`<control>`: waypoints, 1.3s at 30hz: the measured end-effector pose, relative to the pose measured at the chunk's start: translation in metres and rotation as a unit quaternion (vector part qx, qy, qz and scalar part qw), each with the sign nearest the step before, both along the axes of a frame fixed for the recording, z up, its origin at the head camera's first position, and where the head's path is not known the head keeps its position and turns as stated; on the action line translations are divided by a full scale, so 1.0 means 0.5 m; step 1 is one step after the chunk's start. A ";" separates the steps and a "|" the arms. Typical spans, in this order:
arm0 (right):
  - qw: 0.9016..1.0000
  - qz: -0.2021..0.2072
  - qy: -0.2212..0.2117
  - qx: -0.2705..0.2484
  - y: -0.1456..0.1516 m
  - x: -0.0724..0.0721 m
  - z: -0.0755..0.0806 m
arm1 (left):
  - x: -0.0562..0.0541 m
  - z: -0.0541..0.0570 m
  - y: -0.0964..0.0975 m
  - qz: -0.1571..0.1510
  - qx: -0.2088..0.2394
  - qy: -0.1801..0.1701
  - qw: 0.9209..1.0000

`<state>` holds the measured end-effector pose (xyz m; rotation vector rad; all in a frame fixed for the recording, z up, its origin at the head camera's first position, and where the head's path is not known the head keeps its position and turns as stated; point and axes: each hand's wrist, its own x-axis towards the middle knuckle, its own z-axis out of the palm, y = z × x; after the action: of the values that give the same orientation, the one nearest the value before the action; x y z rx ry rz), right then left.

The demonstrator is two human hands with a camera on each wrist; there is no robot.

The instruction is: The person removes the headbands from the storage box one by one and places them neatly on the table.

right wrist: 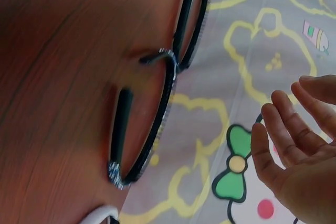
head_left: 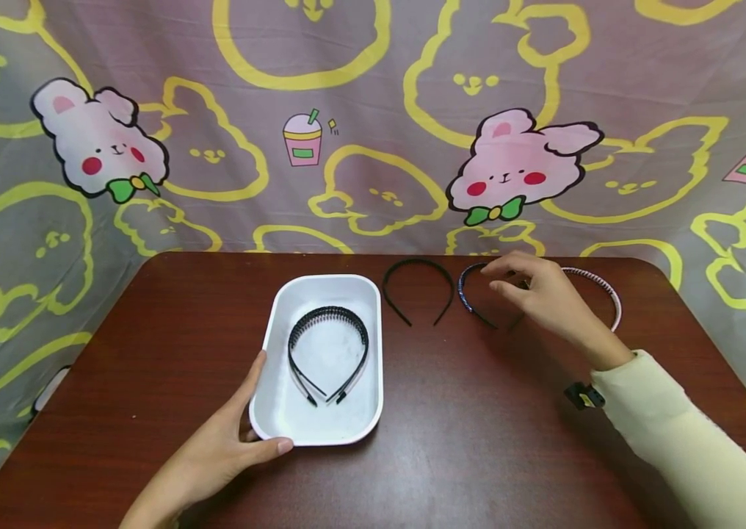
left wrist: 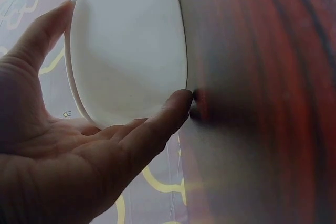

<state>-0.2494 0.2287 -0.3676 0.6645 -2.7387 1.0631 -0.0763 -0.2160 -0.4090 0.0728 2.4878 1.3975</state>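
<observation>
A white tray (head_left: 376, 353) stands left of centre with black toothed headbands (head_left: 292, 345) lying together inside it. My left hand (head_left: 217, 448) grips its near left corner, thumb on the front rim and fingers along the left side; the left wrist view shows the hand (left wrist: 100, 156) around the tray's end. Over a blue-and-black headband (head_left: 462, 290) hovers my right hand (head_left: 541, 297), hiding part of it. In the right wrist view that hand (right wrist: 299, 145) has loosely extended fingers holding nothing, apart from the blue-patterned headband (right wrist: 164, 103).
Between the tray and the blue headband lies a plain black headband (head_left: 386, 283). A pale pink-white headband (head_left: 614, 297) lies right of my right hand, partly hidden. A patterned curtain (head_left: 373, 110) hangs behind the brown table (head_left: 465, 455). Beside the right sleeve is a small black object (head_left: 584, 395).
</observation>
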 end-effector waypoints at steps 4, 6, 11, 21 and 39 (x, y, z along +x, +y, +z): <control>1.000 0.016 -0.008 -0.012 -0.025 0.002 -0.002 | -0.001 -0.001 0.000 0.000 0.004 -0.006 1.000; 1.000 0.025 -0.008 -0.016 -0.039 0.003 -0.004 | -0.001 -0.001 0.000 0.000 0.007 -0.011 1.000; 0.999 0.048 0.011 -0.015 -0.073 0.005 -0.010 | -0.001 -0.001 0.000 0.002 0.016 -0.019 1.000; 0.995 0.081 0.016 -0.052 -0.136 0.015 -0.017 | -0.001 0.000 0.000 0.002 0.027 -0.029 0.999; 0.989 0.122 0.018 -0.084 -0.223 0.027 -0.011 | 0.002 -0.004 0.000 -0.001 0.062 -0.017 0.998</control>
<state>-0.2360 0.1171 -0.3729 0.9989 -2.5471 1.3003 -0.0753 -0.2159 -0.4111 0.0755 2.3717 1.5374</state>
